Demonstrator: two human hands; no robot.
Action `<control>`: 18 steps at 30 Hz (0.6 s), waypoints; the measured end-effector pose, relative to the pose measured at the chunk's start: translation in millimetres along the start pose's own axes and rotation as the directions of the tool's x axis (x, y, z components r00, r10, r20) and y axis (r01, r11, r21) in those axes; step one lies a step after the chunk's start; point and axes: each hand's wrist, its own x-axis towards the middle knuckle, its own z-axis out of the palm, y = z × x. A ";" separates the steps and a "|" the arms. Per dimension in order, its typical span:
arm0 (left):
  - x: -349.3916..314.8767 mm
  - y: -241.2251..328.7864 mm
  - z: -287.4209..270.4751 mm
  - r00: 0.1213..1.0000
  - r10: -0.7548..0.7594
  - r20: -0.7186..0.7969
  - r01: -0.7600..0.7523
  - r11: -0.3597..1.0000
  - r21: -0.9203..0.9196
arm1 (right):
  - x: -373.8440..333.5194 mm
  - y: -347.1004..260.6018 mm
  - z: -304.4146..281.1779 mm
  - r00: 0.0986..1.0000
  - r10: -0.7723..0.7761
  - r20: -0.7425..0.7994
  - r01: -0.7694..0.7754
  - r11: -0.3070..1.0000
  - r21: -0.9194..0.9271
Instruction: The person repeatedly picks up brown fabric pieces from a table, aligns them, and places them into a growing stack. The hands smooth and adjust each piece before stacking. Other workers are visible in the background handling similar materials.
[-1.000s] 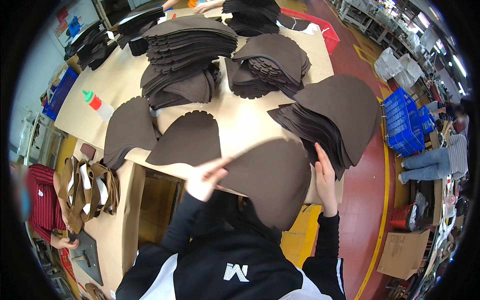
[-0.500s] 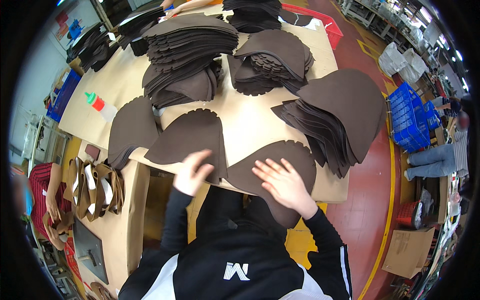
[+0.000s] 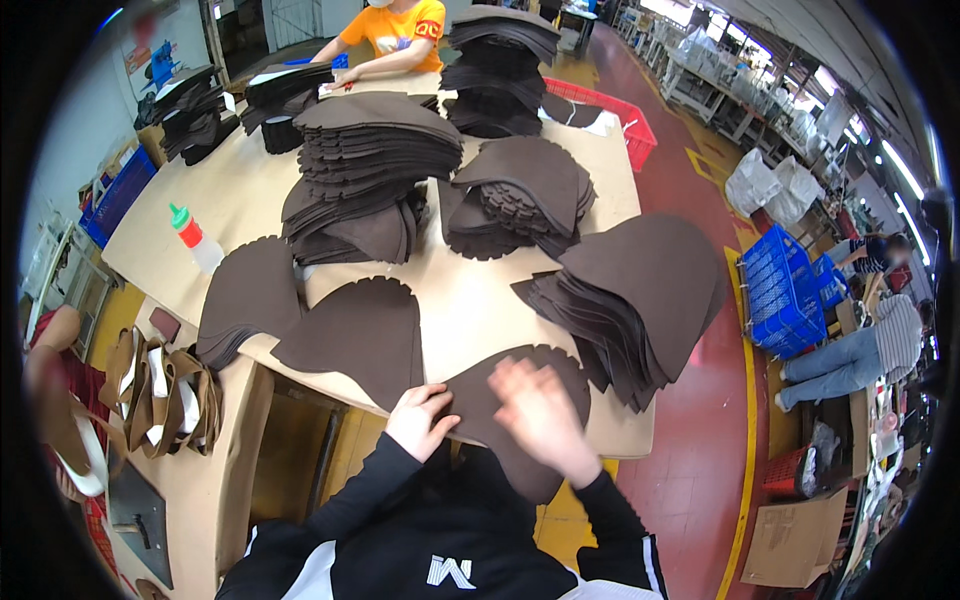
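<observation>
A dark brown curved panel [image 3: 480,410] with a notched edge lies at the table's near edge, its narrow end hanging over. My right hand [image 3: 545,415] is spread over its middle, fingers stretched out and slightly blurred. At the panel's left corner rests my left hand [image 3: 420,422], its fingers bent and apart from the thumb, touching the panel's edge. Just beyond that hand lies another notched brown panel [image 3: 360,330]. Farther left is a small overlapping set of similar panels [image 3: 250,295]. A fanned pile of brown panels [image 3: 640,290] stands to the right.
Tall stacks of brown panels [image 3: 375,150] stand farther back, with a shorter stack [image 3: 525,190] beside them. A green-capped bottle [image 3: 200,245] is at left. A person in orange [image 3: 395,40] reaches over the far side. A red crate [image 3: 615,110] adjoins the far right corner.
My left hand has moved right and down to the panel's left corner. My right hand has shifted left across the panel. The view has tilted up, showing more of the far person.
</observation>
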 end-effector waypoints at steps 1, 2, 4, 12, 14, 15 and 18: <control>3.0 2.1 -2.6 0.999 -0.028 -0.019 0.028 1.000 0.007 | -2.6 -18.7 0.8 0.990 -0.131 0.041 0.130 0.991 0.042; 6.6 4.8 -6.9 0.992 -0.123 0.038 0.126 0.990 -0.062 | -8.7 -29.1 4.3 0.981 -0.172 0.091 0.160 0.979 0.130; 11.3 10.1 -13.2 0.937 -0.303 0.175 0.333 0.926 -0.178 | -12.6 -23.6 4.2 0.987 -0.144 0.076 0.134 0.984 0.120; 8.2 7.5 5.2 0.995 -0.090 0.047 0.085 0.991 0.099 | -25.5 46.1 1.8 0.954 0.300 0.026 -0.298 0.953 -0.049; 8.0 12.7 2.5 0.977 -0.207 0.057 0.200 0.973 0.118 | -24.1 41.1 -2.1 0.963 0.270 0.010 -0.269 0.962 -0.046; 8.5 15.1 1.9 0.962 -0.265 0.062 0.256 0.958 0.127 | -23.6 26.5 -6.8 0.979 0.205 0.011 -0.206 0.978 0.030; 16.2 9.7 10.2 0.961 -0.254 0.113 0.235 0.959 0.158 | -26.3 -12.6 -8.4 0.993 -0.048 0.111 0.019 0.968 0.249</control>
